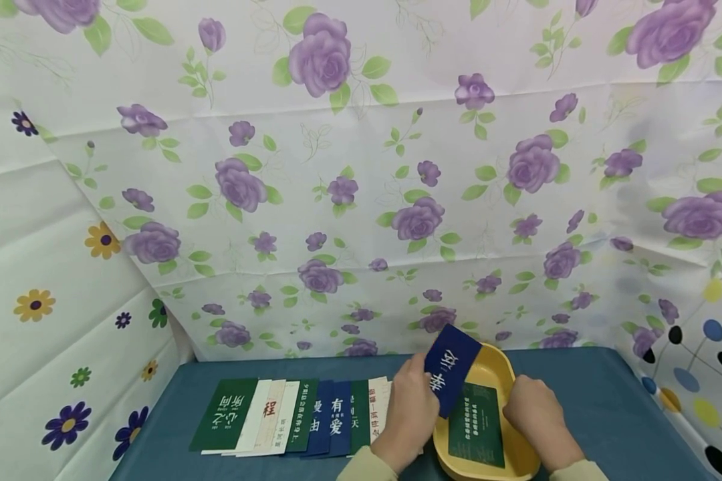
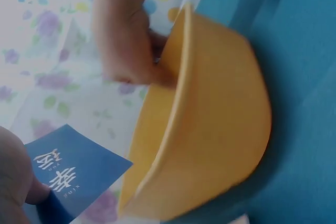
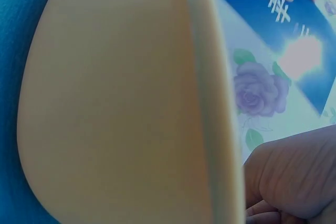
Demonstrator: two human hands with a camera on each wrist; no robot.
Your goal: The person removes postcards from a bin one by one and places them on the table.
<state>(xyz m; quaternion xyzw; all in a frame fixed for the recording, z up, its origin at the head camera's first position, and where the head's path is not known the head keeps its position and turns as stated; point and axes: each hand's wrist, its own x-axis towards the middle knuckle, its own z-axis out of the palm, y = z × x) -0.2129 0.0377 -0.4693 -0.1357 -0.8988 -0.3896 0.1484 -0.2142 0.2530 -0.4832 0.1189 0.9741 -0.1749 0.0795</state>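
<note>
My left hand [image 1: 407, 405] pinches a dark blue card [image 1: 454, 364] with white characters, held tilted over the left rim of a yellow plastic basin [image 1: 501, 364]. The blue card [image 2: 79, 174] also shows in the left wrist view, under my left thumb. My right hand [image 1: 535, 411] is at the basin's right rim with bent fingers. In the left wrist view my right hand [image 2: 126, 40] reaches over into the basin; its fingertips are hidden, so what they hold cannot be seen. A green card [image 1: 476, 427] with white writing lies inside the basin.
Left of the basin, a row of overlapping green, white and blue cards [image 1: 337, 417] lies on the blue-green table [image 1: 162, 427]. Flower-patterned sheeting [image 1: 367, 200] hangs behind the table, with more sheeting at both sides.
</note>
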